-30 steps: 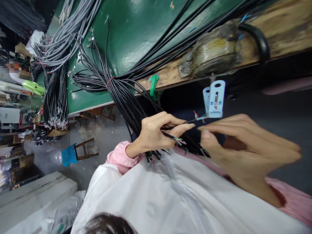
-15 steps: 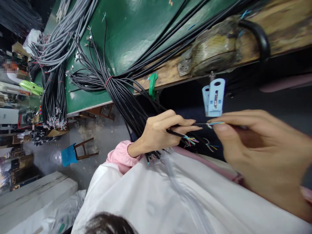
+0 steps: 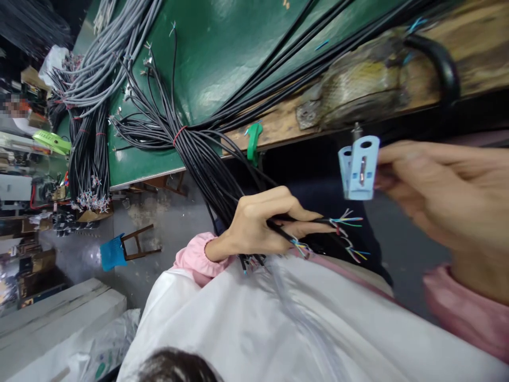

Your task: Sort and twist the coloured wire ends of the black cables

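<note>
My left hand (image 3: 266, 220) is closed around a black cable (image 3: 325, 220), whose end is stripped into thin coloured wires (image 3: 348, 219) fanned out past the fingertips. Below it, two more stripped cable ends with coloured wires (image 3: 301, 247) show, near or under the same hand. A light-blue plastic clip (image 3: 365, 168) with a metal strip hangs below the bench edge on a metal pin. Beside the clip, on its right, is my right hand (image 3: 433, 196), slightly blurred. Its fingers are curled with the thumb against them; the fingertips are partly behind the clip, hiding whatever they hold.
A thick bundle of black cables (image 3: 199, 154), tied with a red band, hangs over the edge of the green table (image 3: 207, 58). On the wooden edge are a green clamp (image 3: 253, 143) and a tape-wrapped lump (image 3: 358, 90). Grey cables (image 3: 107, 58) lie at the left.
My right hand has let go of the wires and moved up and right to beside the clip. The wires at my left fingertips now stand spread apart.
</note>
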The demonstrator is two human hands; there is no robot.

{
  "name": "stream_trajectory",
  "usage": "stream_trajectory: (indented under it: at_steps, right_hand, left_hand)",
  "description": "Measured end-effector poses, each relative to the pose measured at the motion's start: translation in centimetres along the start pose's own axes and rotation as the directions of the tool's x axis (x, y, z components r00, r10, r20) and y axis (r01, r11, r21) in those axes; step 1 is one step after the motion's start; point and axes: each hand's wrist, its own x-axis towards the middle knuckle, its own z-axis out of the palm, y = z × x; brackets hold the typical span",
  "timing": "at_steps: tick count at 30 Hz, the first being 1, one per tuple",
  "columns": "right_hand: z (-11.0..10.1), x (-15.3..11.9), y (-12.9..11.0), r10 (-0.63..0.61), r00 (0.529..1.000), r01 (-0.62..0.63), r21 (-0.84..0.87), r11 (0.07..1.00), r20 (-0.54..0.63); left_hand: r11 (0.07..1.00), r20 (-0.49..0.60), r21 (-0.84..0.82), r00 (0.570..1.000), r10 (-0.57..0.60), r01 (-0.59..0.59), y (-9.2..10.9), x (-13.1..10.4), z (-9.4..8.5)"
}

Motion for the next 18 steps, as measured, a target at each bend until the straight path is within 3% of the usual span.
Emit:
stream_trajectory:
  at_steps: [4,9,14,18]
  right_hand:
    - [1.8,0.5,-1.3,0.127,0.980,-0.153,0.173,0.973,0.155]
    - [2.6,0.6,-1.2,0.201,0.966,-0.238,0.262,0.935,0.161]
    - [2.7,0.5,-1.4,0.228,0.932,-0.309,0.288,0.906,0.283]
    - [2.3,0.6,-0.8,0.207,0.922,-0.272,0.169,0.947,0.326]
  left_hand:
    - [0.999,-0.198,-0.033,0.980,0.029,-0.036,-0.4,0.1,0.7]
    - [0.999,-0.179,-0.006,0.983,-0.051,0.050,-0.3,0.5,1.6]
    - [0.999,-0.199,0.029,0.980,-0.025,0.032,0.1,1.0,1.8]
    - [0.998,-0.190,0.067,0.982,-0.004,0.017,0.1,1.0,1.8]
